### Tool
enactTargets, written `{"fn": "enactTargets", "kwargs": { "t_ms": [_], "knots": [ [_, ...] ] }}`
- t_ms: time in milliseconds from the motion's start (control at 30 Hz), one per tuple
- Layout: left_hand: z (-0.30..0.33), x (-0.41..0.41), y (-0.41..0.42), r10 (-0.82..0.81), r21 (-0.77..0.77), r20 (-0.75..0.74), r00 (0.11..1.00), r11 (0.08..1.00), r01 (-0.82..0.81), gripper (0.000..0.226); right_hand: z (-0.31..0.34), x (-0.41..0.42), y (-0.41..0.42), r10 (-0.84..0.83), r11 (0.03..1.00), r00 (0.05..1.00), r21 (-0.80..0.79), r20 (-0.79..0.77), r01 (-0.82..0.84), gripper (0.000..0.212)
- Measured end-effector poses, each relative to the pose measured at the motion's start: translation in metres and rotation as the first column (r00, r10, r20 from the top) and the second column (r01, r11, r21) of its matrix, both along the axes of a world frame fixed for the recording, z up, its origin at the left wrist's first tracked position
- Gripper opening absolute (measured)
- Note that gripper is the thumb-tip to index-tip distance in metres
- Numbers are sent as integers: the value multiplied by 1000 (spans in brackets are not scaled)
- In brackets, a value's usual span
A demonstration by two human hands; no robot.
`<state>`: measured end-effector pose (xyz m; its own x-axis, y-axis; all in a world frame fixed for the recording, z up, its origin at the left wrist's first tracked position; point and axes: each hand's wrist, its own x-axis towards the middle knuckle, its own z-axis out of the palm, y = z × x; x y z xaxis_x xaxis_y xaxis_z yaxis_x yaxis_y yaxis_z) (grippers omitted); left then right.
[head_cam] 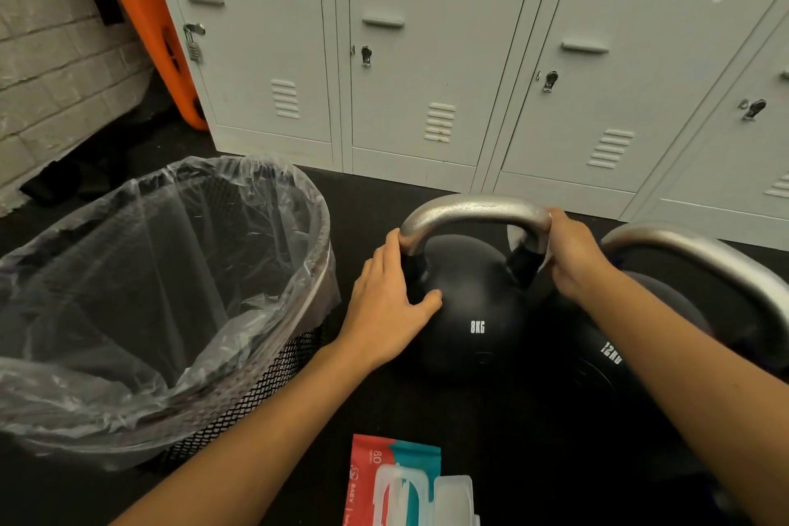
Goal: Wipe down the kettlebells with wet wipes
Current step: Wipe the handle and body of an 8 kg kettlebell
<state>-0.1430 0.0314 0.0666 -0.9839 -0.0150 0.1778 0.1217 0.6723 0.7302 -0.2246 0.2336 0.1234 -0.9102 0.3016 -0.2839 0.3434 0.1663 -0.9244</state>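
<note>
Your left hand (386, 299) lies flat, steadying the 8kg kettlebell (474, 312) on the floor by the bin (273, 367); your right hand (570, 256) pinches the wipe (518, 237) round the handle (469, 211) — drag it along the whole arch

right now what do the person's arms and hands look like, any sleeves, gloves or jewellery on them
Both forearms are bare as far as the frame shows, with no sleeve edge in view. The left hand and right hand are bare too: no gloves, and no watch, bracelet or ring visible on the wrists or the fingers that show. No markings or tattoos can be seen.
</note>
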Motion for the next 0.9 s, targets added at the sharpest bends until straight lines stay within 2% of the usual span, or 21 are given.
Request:
{"fn": "enactTargets", "kwargs": {
  "t_ms": [133, 200, 267, 367, 500, 567, 633, 733, 800, 900],
  "knots": [
    [-1, 0, -1, -7, 2, -6, 1000, 1000, 7, 81, 6, 10, -12, 95, 963, 978, 267, -187, -43, 38],
    [-2, 0, -2, -9, 6, -1, 1000, 1000, 9, 82, 4, 13, -13, 98, 969, 968, 242, -231, -40, 40],
    [-3, 0, -2, -9, 10, 6, 1000, 1000, 9, 84, 0, 14, -14, -43, 999, 982, 19, -185, 47, 38],
    [-2, 0, -2, -12, 27, 9, 1000, 1000, 12, 83, -2, 22, -19, -285, 911, 958, -311, -4, 270, 30],
    [-1, 2, -3, -15, 71, 18, 1000, 997, 13, 82, 0, 36, -24, -425, 760, 897, -491, 122, 427, 41],
    [0, 3, -4, -20, 98, 22, 1000, 995, 17, 83, -2, 50, -27, -380, 756, 919, -537, 106, 374, 43],
    [1, 4, -4, -24, 113, 29, 999, 993, 21, 83, -5, 60, -34, -257, 768, 961, -583, 99, 266, 46],
    [1, 4, -5, -39, 150, 51, 998, 988, 31, 83, 1, 67, -51, -32, 686, 990, -717, 138, 122, 41],
    [1, 5, -7, -49, 189, 74, 996, 981, 35, 82, 7, 69, -66, 26, 656, 994, -752, 108, 65, 37],
    [1, 7, -8, -49, 242, 83, 995, 970, 27, 78, 3, 66, -82, 46, 724, 999, -690, 29, -13, 31]
  ]
}}
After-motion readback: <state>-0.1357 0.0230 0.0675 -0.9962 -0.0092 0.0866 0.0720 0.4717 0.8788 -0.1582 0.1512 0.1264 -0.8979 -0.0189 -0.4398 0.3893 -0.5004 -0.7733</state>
